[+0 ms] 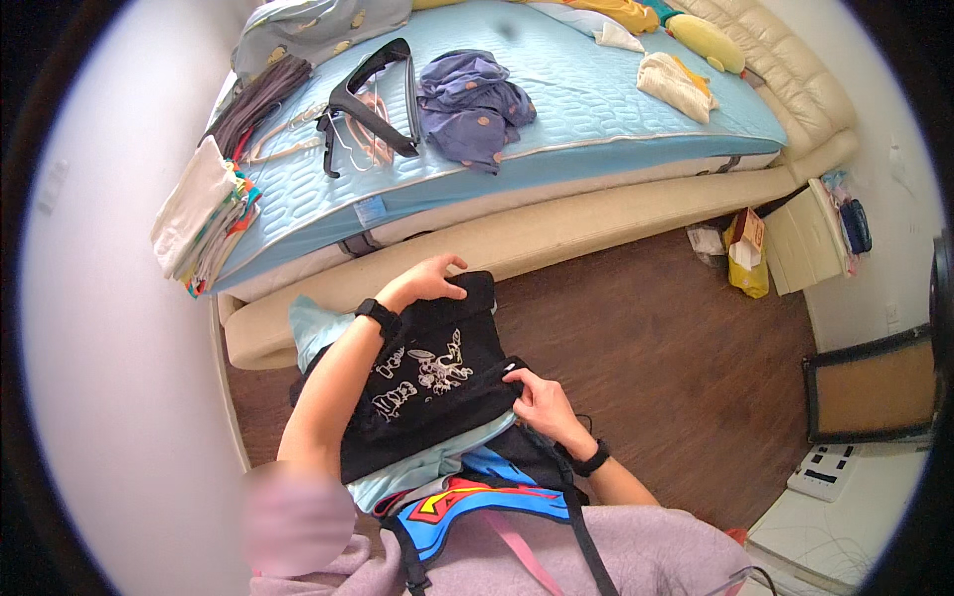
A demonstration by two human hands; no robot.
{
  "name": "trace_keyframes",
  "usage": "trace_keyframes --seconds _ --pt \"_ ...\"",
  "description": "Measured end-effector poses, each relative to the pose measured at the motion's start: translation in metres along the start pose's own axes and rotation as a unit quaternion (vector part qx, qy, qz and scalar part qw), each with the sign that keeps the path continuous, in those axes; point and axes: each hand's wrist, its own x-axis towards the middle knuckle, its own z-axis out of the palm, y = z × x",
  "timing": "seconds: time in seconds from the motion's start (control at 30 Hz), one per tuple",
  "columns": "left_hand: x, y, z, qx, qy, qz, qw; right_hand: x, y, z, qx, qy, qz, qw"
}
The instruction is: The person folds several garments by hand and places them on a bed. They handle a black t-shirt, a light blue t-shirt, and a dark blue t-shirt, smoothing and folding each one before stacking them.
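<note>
A black cloth garment (447,372) with a white line print lies across the person's lap, folded over pale blue cloth (417,462). At its far edge my left hand (428,281) rests with thumb and fingers apart, bent over the fabric. My right hand (544,402) pinches the garment's near right corner between thumb and forefinger. Both wrists wear black bands. Beneath the cloth shows a blue apron (477,510) with a red and yellow emblem and black straps, over a pinkish garment.
Ahead stands a bed (581,112) with hangers (373,112), a crumpled blue-purple cloth (473,108) and a folded stack of clothes (205,220) at its left corner. A yellow bag (747,268) and small cabinet (801,238) stand at right. A white wall rises close on the left.
</note>
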Motion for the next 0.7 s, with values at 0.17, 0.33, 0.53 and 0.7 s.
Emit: trace_keyframes --seconds 0.17,0.33,0.53,0.7 --pt "-0.009 0.030 -0.018 0.066 0.047 0.022 0.996 -0.006 0.005 0.008 0.183 0.051 0.136 0.972" --pt "-0.016 0.055 -0.021 0.042 0.021 -0.021 0.999 -0.004 0.015 0.014 0.473 0.042 0.137 0.869" --pt "-0.027 0.056 -0.022 -0.100 -0.034 -0.045 0.993 0.000 -0.019 0.004 0.461 0.008 0.179 0.869" --pt "-0.069 0.043 -0.047 -0.350 -0.076 0.063 0.931 -0.020 -0.075 -0.008 -0.092 0.144 -0.179 0.969"
